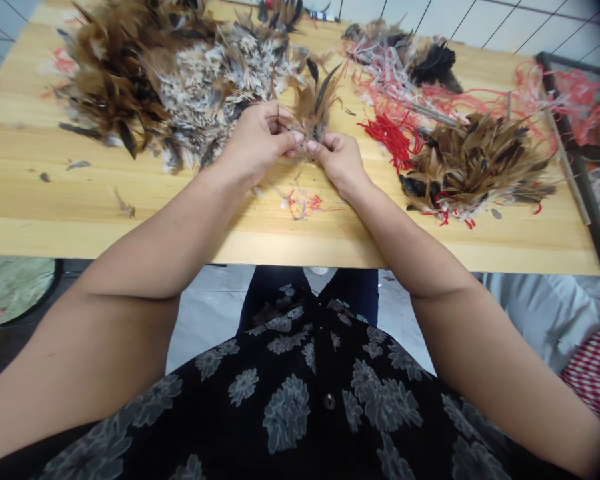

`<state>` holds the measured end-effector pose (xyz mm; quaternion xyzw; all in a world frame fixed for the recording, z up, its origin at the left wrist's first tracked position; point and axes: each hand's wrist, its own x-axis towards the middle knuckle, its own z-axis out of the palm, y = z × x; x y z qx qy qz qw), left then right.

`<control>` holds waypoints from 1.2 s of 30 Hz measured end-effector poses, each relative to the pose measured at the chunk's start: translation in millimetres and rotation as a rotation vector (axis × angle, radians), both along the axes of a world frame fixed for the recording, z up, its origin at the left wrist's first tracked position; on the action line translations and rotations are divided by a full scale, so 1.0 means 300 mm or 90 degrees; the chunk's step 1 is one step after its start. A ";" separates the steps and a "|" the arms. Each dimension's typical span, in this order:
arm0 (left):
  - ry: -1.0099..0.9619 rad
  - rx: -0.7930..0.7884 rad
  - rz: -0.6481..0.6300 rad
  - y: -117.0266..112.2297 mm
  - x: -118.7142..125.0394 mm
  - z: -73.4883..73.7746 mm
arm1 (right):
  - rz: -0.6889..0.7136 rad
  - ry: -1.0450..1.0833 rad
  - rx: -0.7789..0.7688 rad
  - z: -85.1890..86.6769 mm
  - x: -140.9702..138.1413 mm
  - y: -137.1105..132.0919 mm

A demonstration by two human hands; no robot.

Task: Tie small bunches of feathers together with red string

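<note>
Between my two hands stands a small bunch of brown and black feathers (313, 100), tips pointing away from me. My left hand (263, 137) pinches its base from the left, thumb and fingers closed. From the right, my right hand (337, 160) pinches the same base, its thumb close to the left thumb. Just in front of the hands, small scraps of red thread (303, 203) lie on the wooden table (300, 247). Beyond my left hand spreads a big heap of feathers (115, 73), brown at the left and pale quill ends in the middle.
To the right lie a pile of brown feather bunches (480, 160) and a bundle of red threads (393, 140). Behind them are tangled pink and white strips (380, 67). A dark-edged tray (575, 167) borders the table's right end. A tiled wall (470, 23) stands behind.
</note>
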<state>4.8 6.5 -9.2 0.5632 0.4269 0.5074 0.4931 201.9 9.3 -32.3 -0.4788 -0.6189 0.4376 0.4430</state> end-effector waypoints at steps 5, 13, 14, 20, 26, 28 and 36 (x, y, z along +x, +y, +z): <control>0.023 0.002 0.004 0.004 0.016 -0.002 | 0.002 -0.017 -0.002 -0.007 -0.002 0.007; 0.216 0.082 0.146 -0.030 -0.093 0.183 | 0.016 -0.001 0.019 -0.028 0.005 0.027; 0.287 0.080 0.187 -0.040 -0.121 0.213 | 0.007 -0.003 0.017 -0.029 0.007 0.029; 0.763 -0.041 0.046 -0.067 -0.212 0.309 | -0.023 -0.025 0.017 -0.017 0.015 0.027; 0.937 -0.156 -0.031 -0.099 -0.114 0.345 | -0.020 -0.054 0.020 0.013 0.018 0.004; 0.960 -0.179 -0.025 -0.111 -0.082 0.342 | -0.023 -0.060 0.018 0.021 0.015 -0.002; 0.855 -0.038 -0.069 -0.099 -0.103 0.264 | -0.045 -0.045 0.030 0.010 0.015 -0.005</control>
